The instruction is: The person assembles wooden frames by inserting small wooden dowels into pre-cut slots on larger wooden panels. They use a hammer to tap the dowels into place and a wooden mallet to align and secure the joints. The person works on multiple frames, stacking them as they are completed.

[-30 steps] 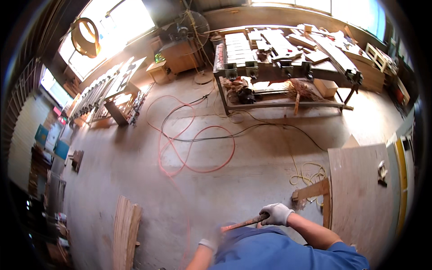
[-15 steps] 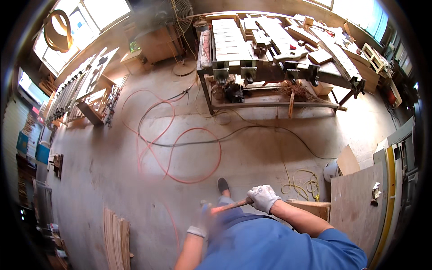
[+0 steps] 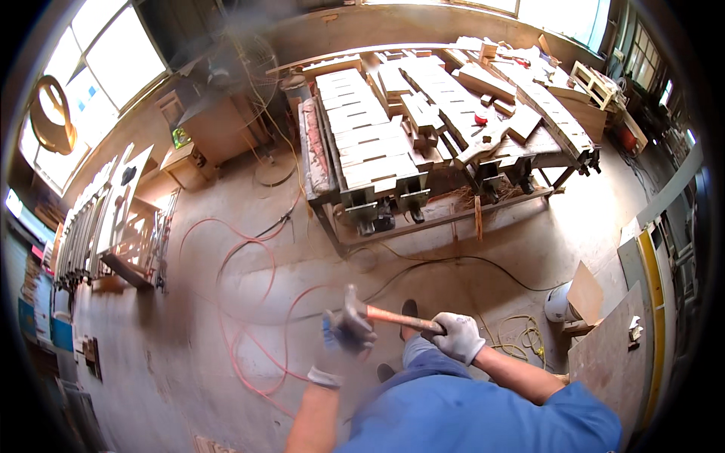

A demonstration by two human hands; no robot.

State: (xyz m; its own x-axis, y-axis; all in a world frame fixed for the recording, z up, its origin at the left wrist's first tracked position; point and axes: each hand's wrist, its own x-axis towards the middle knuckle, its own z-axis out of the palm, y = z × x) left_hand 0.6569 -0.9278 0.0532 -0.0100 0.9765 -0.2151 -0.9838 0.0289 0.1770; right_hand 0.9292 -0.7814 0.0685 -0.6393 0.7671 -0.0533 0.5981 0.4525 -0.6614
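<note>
White-gloved right hand (image 3: 458,337) clasps orange-handled grey-headed hammer (image 3: 394,315); at its nine o'clock, blurred gloved left hand (image 3: 349,334), grip impossible to tell

We identify one hammer (image 3: 402,318), comprising a grey metal head (image 3: 352,300) and a straight, reddish-orange handle (image 3: 389,315) that darkens toward the grip end. We observe it raised above the floor, head to the left, handle slanting across to the right. We note the grip end enclosed by the gloved right hand (image 3: 458,337); the head sits at the left hand (image 3: 348,334), contact unclear.
</note>
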